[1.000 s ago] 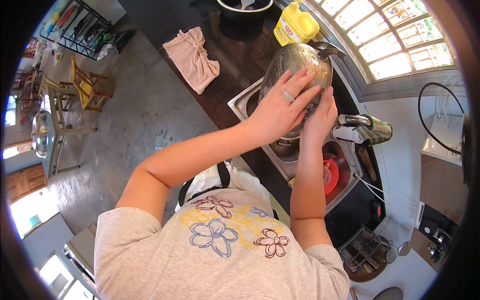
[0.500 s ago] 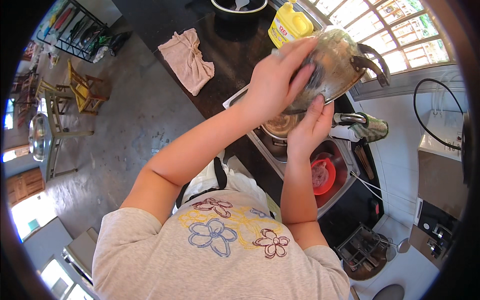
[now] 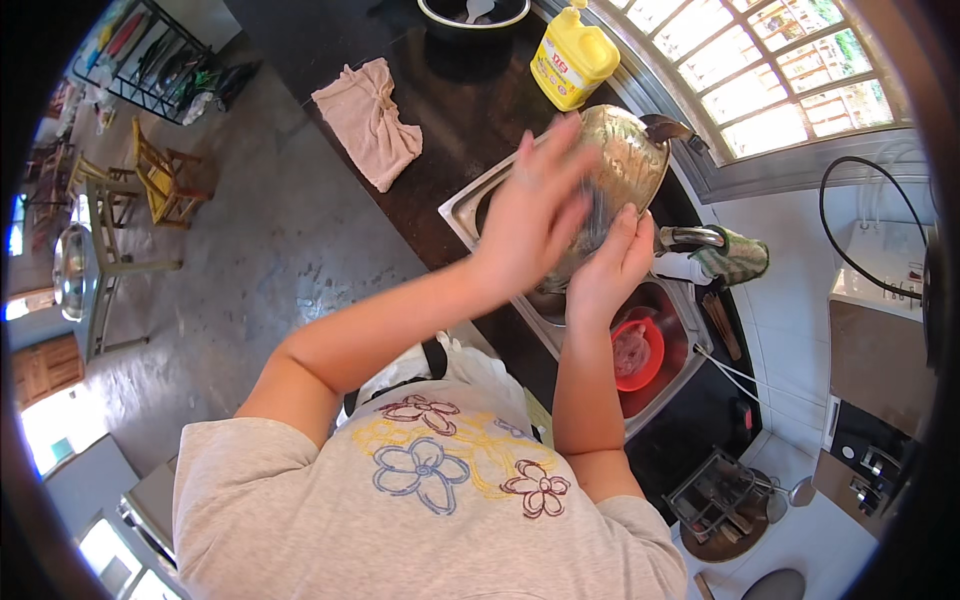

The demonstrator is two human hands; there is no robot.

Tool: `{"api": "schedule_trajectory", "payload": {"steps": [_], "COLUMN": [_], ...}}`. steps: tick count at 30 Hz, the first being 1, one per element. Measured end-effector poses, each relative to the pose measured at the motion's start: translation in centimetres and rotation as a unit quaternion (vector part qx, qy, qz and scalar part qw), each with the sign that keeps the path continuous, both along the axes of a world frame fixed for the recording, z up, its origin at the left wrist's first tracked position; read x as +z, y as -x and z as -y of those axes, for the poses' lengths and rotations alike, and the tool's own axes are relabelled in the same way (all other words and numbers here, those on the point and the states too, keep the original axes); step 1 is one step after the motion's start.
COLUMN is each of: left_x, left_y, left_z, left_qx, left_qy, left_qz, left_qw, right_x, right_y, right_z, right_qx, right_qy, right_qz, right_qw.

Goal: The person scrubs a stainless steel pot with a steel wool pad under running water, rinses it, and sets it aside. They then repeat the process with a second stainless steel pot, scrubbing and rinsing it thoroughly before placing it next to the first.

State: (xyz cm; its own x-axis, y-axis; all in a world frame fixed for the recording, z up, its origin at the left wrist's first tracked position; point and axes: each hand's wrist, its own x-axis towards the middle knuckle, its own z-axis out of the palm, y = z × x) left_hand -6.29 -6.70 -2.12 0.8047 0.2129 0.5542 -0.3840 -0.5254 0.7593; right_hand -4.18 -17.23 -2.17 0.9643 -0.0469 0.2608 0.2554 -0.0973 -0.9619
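Observation:
My right hand (image 3: pixel 610 268) grips the near rim of a stained metal pot (image 3: pixel 632 150) and holds it tilted over the sink (image 3: pixel 462 218). A dark curved handle (image 3: pixel 665 128) stands out from the pot's far side. My left hand (image 3: pixel 528 222) is at the pot's left side, its fingers spread and smeared by motion. Below the left fingers shows a dark patch; I cannot tell whether it is a scrubber or a mark on the pot. Beside the pot is the tap (image 3: pixel 692 238).
A striped green cloth (image 3: pixel 742 258) hangs at the tap. In the sink's near basin sits a red bowl (image 3: pixel 656 372) with something pinkish inside. A yellow jug (image 3: pixel 575 62), a pink cloth (image 3: pixel 375 130) and a black pan (image 3: pixel 432 12) lie on the dark counter. The barred window (image 3: pixel 770 75) borders it.
The pot has come lower and nearer to me, turning so its handle points differently. My left hand has slid down and left, its fingers lifting and spreading.

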Motion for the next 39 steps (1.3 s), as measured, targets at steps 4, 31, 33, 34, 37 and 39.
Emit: {"api": "schedule_trajectory", "payload": {"steps": [4,31,33,34,37,39], "left_x": [-1.6,-4.8,-3.6,-3.9,-4.3,-4.4], "left_y": [0.4,-2.2,-1.3,-1.3,-0.6,-0.2], "left_z": [-0.2,-7.0,-6.9,-7.1,-6.2,-5.9], "left_qx": [-0.039,-0.119,-0.104,-0.123,-0.127,-0.135], "left_qy": [-0.083,0.539,0.597,0.600,0.562,0.555], "left_qz": [0.051,-0.350,-0.349,-0.349,-0.326,-0.302], "left_qw": [0.995,0.757,0.715,0.709,0.749,0.764], "right_x": [-0.4,-3.7,-4.2,-3.8,-4.3,-4.3], "right_y": [-1.5,-0.1,-0.8,-0.7,-0.8,-0.7], "right_z": [0.9,-3.2,-3.1,-3.1,-3.1,-3.1], "right_qx": [0.077,0.139,0.113,0.130,0.138,0.171], "right_qy": [0.040,0.329,0.359,0.365,0.275,0.245], "right_qz": [-0.002,0.245,0.261,0.261,0.250,0.241], "right_qw": [0.996,0.901,0.889,0.885,0.918,0.923]}}
